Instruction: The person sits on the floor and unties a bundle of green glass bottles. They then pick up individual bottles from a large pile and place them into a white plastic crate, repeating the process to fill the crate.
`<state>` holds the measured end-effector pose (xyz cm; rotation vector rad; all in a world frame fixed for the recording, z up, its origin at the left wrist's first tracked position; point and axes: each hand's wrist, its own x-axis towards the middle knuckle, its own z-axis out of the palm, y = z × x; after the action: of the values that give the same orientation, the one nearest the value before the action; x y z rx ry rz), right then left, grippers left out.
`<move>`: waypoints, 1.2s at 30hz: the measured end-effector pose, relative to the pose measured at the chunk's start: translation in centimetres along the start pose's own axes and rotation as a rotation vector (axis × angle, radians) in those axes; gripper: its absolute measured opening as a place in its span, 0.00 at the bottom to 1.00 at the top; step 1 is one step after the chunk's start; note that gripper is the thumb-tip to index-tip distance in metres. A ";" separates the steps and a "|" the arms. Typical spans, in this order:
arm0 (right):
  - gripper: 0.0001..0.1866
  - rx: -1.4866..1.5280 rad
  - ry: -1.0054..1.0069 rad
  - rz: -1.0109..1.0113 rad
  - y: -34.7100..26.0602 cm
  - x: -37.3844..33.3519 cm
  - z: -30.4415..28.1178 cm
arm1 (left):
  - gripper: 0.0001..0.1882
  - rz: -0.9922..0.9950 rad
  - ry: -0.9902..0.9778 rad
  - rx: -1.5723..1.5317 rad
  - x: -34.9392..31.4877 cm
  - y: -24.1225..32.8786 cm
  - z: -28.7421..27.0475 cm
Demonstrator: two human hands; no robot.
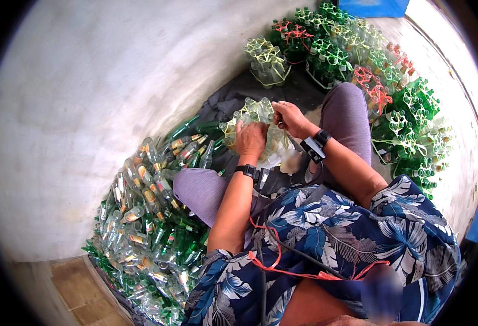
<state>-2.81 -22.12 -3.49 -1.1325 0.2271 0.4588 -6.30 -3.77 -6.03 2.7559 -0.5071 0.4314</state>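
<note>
Between my knees stands a bundle of clear glass bottles with pale yellow-green twine looped about the necks. My left hand lies over the near side of the bundle, back up, its fingers bent down among the bottles. At the right side of the bottle tops, my right hand has its thumb and fingers drawn together by a neck. What either hand grips is hidden or too small to make out. White paper-like scraps lie just below the bundle.
Loose green and clear bottles are heaped on my left. A tied bundle of clear bottles stands ahead; many green and clear bundles line the right, bound with yellow-green or red twine. Dark cloth covers the floor beside a pale wall.
</note>
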 end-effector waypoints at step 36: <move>0.15 0.442 0.169 0.156 0.5 7.4 -1.9 | 0.13 -0.125 0.059 0.077 1.0 1.7 0.5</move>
<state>3.62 -21.97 -7.66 -0.7213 0.5402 0.4242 -5.97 -5.73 -5.79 2.8187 -0.3077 0.5096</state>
